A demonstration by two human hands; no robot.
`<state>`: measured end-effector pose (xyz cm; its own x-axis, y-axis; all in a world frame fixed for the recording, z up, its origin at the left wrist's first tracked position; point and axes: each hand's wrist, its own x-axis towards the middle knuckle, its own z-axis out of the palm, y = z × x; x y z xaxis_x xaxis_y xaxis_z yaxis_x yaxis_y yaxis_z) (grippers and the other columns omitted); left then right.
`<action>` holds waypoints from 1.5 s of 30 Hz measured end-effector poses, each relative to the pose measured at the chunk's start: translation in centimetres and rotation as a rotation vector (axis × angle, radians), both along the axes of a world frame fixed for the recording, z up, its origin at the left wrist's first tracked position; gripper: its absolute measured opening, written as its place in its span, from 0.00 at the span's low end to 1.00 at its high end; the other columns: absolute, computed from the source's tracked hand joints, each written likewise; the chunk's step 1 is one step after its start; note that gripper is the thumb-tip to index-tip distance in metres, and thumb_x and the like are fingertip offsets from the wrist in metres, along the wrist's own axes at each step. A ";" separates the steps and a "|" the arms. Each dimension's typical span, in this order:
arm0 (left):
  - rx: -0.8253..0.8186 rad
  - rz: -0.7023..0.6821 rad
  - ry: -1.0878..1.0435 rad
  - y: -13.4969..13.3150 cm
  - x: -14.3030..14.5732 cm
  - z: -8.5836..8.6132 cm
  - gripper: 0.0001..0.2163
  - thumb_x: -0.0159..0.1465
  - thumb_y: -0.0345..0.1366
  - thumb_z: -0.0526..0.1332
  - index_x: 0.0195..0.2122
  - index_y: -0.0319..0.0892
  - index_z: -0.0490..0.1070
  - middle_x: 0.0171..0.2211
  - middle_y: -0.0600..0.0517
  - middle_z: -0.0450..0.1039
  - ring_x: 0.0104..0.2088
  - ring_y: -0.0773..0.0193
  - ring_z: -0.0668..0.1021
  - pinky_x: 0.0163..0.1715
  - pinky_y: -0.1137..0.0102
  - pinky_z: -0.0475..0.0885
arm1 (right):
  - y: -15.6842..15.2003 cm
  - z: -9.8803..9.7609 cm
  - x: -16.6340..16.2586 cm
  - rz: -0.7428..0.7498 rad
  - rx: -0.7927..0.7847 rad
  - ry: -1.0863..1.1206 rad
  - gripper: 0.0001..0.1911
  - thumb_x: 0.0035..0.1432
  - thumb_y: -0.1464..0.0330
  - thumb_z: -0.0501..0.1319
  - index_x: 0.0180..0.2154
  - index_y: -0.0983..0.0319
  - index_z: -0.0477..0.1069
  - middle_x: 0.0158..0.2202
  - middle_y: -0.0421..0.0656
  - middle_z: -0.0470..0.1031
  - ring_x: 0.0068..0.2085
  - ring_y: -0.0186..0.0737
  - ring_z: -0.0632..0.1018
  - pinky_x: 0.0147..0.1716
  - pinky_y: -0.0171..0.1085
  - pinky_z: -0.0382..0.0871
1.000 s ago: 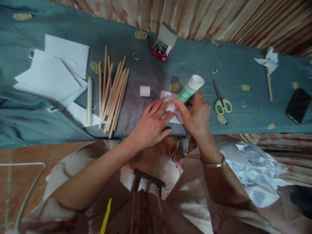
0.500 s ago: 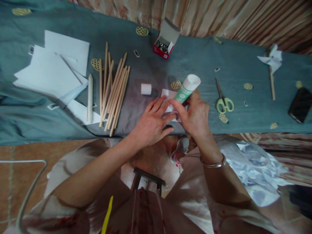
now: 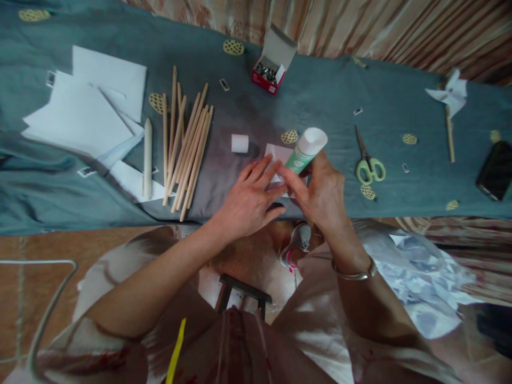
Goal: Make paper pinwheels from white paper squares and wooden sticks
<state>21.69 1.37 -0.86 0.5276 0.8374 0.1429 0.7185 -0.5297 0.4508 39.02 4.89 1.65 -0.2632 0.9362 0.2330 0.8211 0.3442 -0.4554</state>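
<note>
A small white folded paper point(image 3: 279, 156) lies on the grey-blue cloth point(image 3: 320, 96) near its front edge. My left hand point(image 3: 248, 200) rests flat on the paper, fingers stretched out and spread. My right hand point(image 3: 322, 192) is closed around a green and white glue stick point(image 3: 307, 149), which tilts up to the right with its lower end at the paper. The glue stick's white cap point(image 3: 239, 143) stands just left of the paper.
A bundle of wooden sticks point(image 3: 186, 146) and white paper sheets point(image 3: 86, 114) lie at the left. A red box of metal pins point(image 3: 269, 72) stands open at the back. Green scissors point(image 3: 368, 162), a paper pinwheel point(image 3: 450, 104) and a black phone point(image 3: 496, 170) lie to the right.
The glue stick has tilted slightly more upright and my right hand has shifted a little along the paper. My left hand stays flat on the paper.
</note>
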 end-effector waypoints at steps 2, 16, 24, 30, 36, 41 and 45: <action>-0.003 0.001 0.001 0.0 0.0 -0.1 0.20 0.66 0.45 0.61 0.57 0.46 0.70 0.68 0.43 0.58 0.70 0.42 0.57 0.65 0.43 0.56 | -0.1 0.1 0.1 -0.008 -0.002 0.013 0.18 0.64 0.48 0.57 0.39 0.56 0.65 0.31 0.44 0.75 0.34 0.47 0.77 0.36 0.45 0.72; -0.002 -0.001 -0.013 0.0 -0.1 0.0 0.18 0.66 0.46 0.61 0.56 0.49 0.71 0.70 0.46 0.55 0.70 0.43 0.56 0.66 0.43 0.55 | -0.3 0.1 0.5 -0.070 -0.027 0.028 0.17 0.62 0.49 0.59 0.37 0.56 0.65 0.31 0.44 0.75 0.35 0.49 0.78 0.37 0.47 0.72; -0.004 -0.001 0.000 0.0 0.0 0.3 0.18 0.66 0.44 0.62 0.56 0.48 0.71 0.69 0.44 0.57 0.70 0.43 0.56 0.65 0.44 0.57 | -0.3 0.0 0.5 -0.104 -0.039 0.030 0.17 0.62 0.49 0.58 0.38 0.55 0.67 0.33 0.45 0.76 0.37 0.49 0.79 0.40 0.49 0.73; 0.003 -0.001 0.006 0.0 0.0 0.1 0.18 0.66 0.45 0.62 0.55 0.47 0.72 0.69 0.43 0.57 0.70 0.42 0.56 0.65 0.44 0.56 | 0.0 0.1 0.3 -0.130 -0.061 0.062 0.18 0.62 0.49 0.58 0.39 0.57 0.67 0.35 0.45 0.77 0.38 0.49 0.80 0.41 0.48 0.73; -0.005 -0.007 0.013 0.0 -0.1 0.2 0.18 0.66 0.45 0.62 0.56 0.48 0.72 0.69 0.44 0.56 0.70 0.42 0.56 0.65 0.43 0.56 | 0.2 0.1 0.0 -0.131 -0.063 0.078 0.18 0.62 0.48 0.58 0.38 0.56 0.65 0.36 0.46 0.77 0.39 0.51 0.79 0.42 0.49 0.73; -0.018 -0.013 0.011 0.0 0.0 0.3 0.18 0.66 0.45 0.61 0.56 0.47 0.72 0.69 0.41 0.55 0.70 0.40 0.56 0.65 0.42 0.55 | 0.5 -0.3 0.1 -0.117 -0.055 0.085 0.17 0.62 0.48 0.58 0.39 0.54 0.64 0.34 0.45 0.76 0.39 0.52 0.78 0.41 0.50 0.72; -0.008 -0.006 -0.005 0.0 0.0 0.3 0.18 0.66 0.44 0.62 0.56 0.48 0.71 0.70 0.44 0.55 0.70 0.42 0.56 0.66 0.43 0.55 | 0.6 -0.3 -0.1 -0.106 -0.050 0.071 0.17 0.63 0.49 0.58 0.41 0.55 0.65 0.35 0.46 0.76 0.40 0.51 0.78 0.40 0.49 0.72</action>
